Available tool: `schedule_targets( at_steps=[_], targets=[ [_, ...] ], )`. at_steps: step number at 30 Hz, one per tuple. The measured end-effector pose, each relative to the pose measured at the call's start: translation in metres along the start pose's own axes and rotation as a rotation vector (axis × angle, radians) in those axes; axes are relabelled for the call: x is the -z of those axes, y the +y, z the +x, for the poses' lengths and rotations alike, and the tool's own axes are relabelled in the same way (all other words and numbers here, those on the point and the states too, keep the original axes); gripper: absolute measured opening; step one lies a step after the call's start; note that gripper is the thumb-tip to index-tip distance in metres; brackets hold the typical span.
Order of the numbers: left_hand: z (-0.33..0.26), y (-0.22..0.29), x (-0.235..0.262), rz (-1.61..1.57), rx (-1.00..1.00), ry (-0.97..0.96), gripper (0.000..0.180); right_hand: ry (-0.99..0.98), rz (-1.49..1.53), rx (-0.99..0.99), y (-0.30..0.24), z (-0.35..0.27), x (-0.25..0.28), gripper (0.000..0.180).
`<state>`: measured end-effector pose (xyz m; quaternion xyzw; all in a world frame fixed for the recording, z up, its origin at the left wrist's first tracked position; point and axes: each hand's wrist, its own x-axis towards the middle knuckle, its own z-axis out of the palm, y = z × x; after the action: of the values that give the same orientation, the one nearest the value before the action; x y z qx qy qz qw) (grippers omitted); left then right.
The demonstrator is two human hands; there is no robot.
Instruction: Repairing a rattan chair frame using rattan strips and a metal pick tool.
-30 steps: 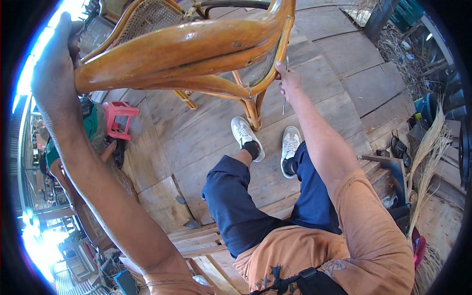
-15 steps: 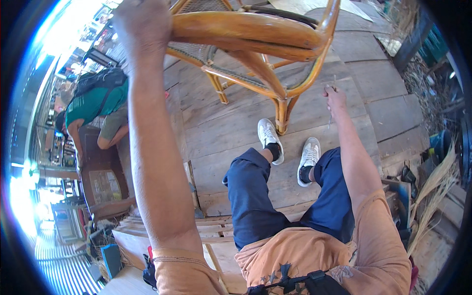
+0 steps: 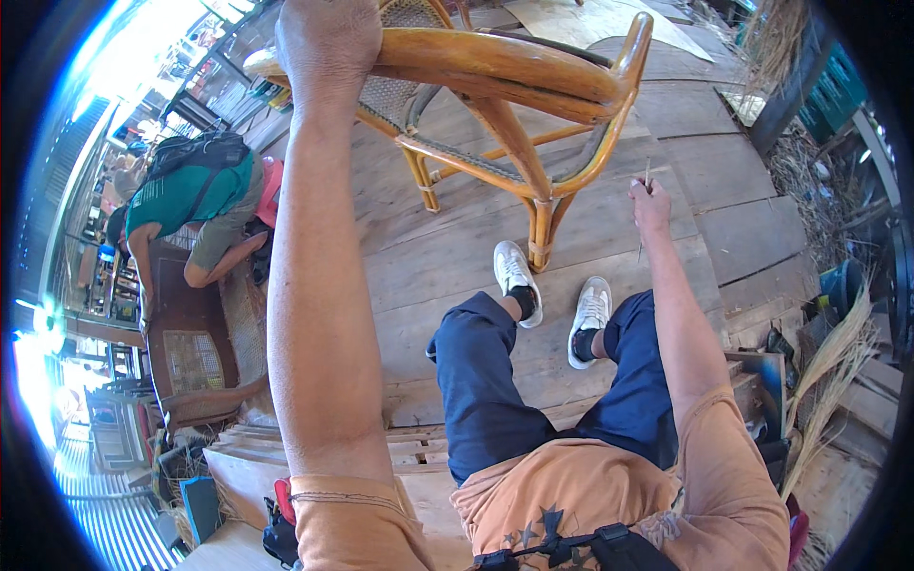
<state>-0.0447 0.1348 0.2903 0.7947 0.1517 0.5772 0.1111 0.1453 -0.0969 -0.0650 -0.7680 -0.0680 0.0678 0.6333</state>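
A glossy rattan chair [image 3: 505, 67] with a woven cane seat stands in front of me, partly cut off by the upper edge. My left hand [image 3: 328, 43] is wrapped round its thick, curved armrest, with the fingers hidden on the far side. To the right of the chair, my right hand [image 3: 651, 206] is closed on a thin, pointed stick-like tool [image 3: 648, 169]; its tip sticks up past the fingers and a fine end shows below. This hand does not touch the chair.
Wooden boards [image 3: 400, 276] make up the floor. At left, a person in a green top [image 3: 186, 195] bends over a brown woven-panel chair [image 3: 195, 352]. Loose straw-like fibre [image 3: 833, 371] and a post [image 3: 795, 90] stand at right. A pale sheet [image 3: 609, 24] lies beyond the chair.
My left hand, still on the armrest, appears further right in view, and more of the armrest's left end shows. The tool in my right hand now points more upright. The other person has shifted slightly.
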Motion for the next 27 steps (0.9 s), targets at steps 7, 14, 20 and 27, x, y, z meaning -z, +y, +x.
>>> schedule_targets(
  at_steps=[7, 14, 20, 27],
  targets=[
    [0.001, -0.006, 0.002, 0.086, 0.050, -0.073, 0.030, 0.015, 0.006, 0.000, 0.014, 0.005, 0.026, 0.020],
    [0.028, -0.079, 0.013, 0.501, -0.651, -0.173, 0.026, -0.005, -0.046, -0.024, -0.009, -0.007, 0.024, 0.022],
    [0.078, -0.181, 0.007, 0.847, -0.644, -0.346, 0.034, 0.193, 0.082, 0.202, -0.040, -0.024, 0.051, 0.027],
    [0.038, -0.113, 0.005, 0.222, -0.481, -0.278, 0.030, 0.213, -0.030, 0.065, -0.015, -0.096, 0.171, 0.033]
  ],
)
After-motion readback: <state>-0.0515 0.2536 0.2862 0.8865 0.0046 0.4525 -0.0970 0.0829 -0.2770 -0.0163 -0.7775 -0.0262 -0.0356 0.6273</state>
